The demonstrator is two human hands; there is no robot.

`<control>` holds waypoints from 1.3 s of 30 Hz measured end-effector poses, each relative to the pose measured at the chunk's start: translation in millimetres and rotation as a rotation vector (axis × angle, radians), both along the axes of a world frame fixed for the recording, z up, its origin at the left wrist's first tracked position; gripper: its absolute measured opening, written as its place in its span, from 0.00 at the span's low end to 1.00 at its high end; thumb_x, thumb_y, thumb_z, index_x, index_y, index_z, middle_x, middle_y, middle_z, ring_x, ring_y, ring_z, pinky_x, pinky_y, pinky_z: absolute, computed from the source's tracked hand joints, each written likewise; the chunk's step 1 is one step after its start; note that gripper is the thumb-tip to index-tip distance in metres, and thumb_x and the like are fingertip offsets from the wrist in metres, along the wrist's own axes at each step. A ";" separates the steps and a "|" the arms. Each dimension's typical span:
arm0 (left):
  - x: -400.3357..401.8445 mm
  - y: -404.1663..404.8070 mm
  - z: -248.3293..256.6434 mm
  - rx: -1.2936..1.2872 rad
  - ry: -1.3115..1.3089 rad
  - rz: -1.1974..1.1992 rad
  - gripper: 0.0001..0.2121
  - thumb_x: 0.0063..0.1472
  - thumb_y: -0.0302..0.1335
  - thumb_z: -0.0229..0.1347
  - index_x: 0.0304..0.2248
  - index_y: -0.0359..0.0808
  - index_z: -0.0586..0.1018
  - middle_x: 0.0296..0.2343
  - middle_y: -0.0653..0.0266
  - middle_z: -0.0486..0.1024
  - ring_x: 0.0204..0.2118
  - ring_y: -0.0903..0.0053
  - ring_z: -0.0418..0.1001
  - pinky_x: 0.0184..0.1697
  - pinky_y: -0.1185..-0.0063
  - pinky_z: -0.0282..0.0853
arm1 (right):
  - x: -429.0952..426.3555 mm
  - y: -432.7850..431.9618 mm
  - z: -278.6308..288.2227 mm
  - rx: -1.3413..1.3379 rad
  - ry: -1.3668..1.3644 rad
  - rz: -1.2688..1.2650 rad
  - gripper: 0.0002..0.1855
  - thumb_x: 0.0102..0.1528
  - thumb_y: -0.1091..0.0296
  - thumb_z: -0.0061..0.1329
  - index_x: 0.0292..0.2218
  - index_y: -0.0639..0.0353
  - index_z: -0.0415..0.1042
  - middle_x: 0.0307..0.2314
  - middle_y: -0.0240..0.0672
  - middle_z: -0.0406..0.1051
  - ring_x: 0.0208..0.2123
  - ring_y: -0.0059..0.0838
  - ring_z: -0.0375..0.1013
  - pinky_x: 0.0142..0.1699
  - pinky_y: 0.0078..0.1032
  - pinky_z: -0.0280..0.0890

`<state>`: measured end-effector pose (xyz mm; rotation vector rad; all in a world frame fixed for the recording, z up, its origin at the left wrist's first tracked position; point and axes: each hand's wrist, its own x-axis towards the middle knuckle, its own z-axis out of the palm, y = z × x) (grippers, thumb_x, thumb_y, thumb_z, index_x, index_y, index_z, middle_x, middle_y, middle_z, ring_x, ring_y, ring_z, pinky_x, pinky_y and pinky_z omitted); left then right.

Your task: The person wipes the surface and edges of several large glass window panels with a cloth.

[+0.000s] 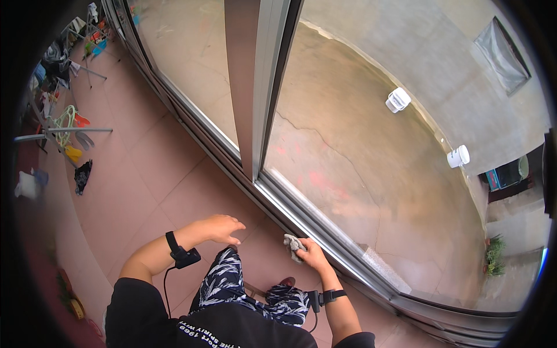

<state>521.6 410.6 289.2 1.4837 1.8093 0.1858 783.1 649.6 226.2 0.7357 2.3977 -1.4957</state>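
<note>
Gripped in my right hand (314, 255) is a crumpled grey cloth (294, 248), held just on my side of the sliding window's metal track (300, 216). Whether the cloth touches the frame I cannot tell. My left hand (225, 229) hovers over the floor above my knee, with nothing in it and its fingers apart. Ahead of both hands rises the silver upright (270, 87) of the window frame, with a glass pane (187, 52) to its left. A pale, speckled strip (386, 269) lies along the outer side of the track.
Pink floor tiles (143, 182) spread to my left. A metal rack (78, 129) with hangers and a black cloth (83, 177) stands there. Beyond the frame, a concrete yard (348, 130) holds two white buckets (397, 100) and a green plant (495, 255).
</note>
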 end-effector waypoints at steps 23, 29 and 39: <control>67.9 68.1 -124.4 1.148 0.057 0.029 0.33 0.43 0.17 0.61 0.52 0.36 0.67 0.52 0.53 0.60 0.52 0.58 0.64 0.53 0.68 0.64 | -41.7 -28.9 -61.0 -0.731 0.559 -0.075 0.25 0.58 0.68 0.48 0.54 0.63 0.58 0.45 0.34 0.67 0.47 0.25 0.68 0.51 0.24 0.63; 8.9 46.3 -26.6 1.525 0.419 0.100 0.29 0.46 0.18 0.56 0.51 0.37 0.68 0.47 0.54 0.67 0.49 0.58 0.68 0.52 0.71 0.67 | 26.9 2.1 -42.2 0.481 0.763 -0.228 0.08 0.53 0.76 0.49 0.37 0.63 0.75 0.31 0.40 0.73 0.35 0.32 0.74 0.41 0.24 0.67; -90.0 105.3 270.5 2.160 0.934 0.270 0.20 0.59 0.22 0.50 0.52 0.34 0.68 0.49 0.53 0.68 0.52 0.59 0.66 0.54 0.72 0.62 | 118.3 46.7 -96.2 1.329 0.722 -0.366 0.05 0.52 0.69 0.49 0.32 0.58 0.73 0.32 0.39 0.70 0.35 0.41 0.70 0.40 0.35 0.65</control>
